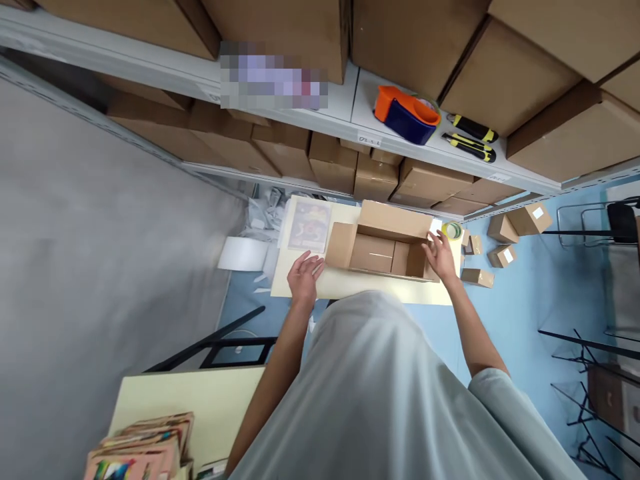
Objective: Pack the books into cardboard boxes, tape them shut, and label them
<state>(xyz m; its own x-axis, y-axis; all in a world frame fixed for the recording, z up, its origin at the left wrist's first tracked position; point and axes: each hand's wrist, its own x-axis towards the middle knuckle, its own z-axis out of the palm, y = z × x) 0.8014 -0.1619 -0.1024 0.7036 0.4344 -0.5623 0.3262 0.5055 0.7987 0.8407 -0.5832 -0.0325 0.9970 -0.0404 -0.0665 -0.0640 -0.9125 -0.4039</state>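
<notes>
An open cardboard box (370, 253) lies on the pale yellow table (345, 288), its flaps folded outward and nothing visible inside. My left hand (303, 275) is beside the box's left flap, palm up with the fingers loosely spread. Whether a fingertip touches that flap I cannot tell. At the other end, my right hand (440, 257) is at the right flap, fingers apart and partly covering it. Just beyond the right hand are a white label or paper (435, 227) and a roll of tape (452, 231). A flat printed sheet in clear wrap (310, 227) lies left of the box.
Above the table runs a metal shelf (340, 115) with cartons, an orange and blue tape dispenser (407, 115) and utility knives (470, 139). Small boxes (503, 256) sit on the blue floor at right. A second table (225, 393) holds stacked booklets (143, 447) at lower left.
</notes>
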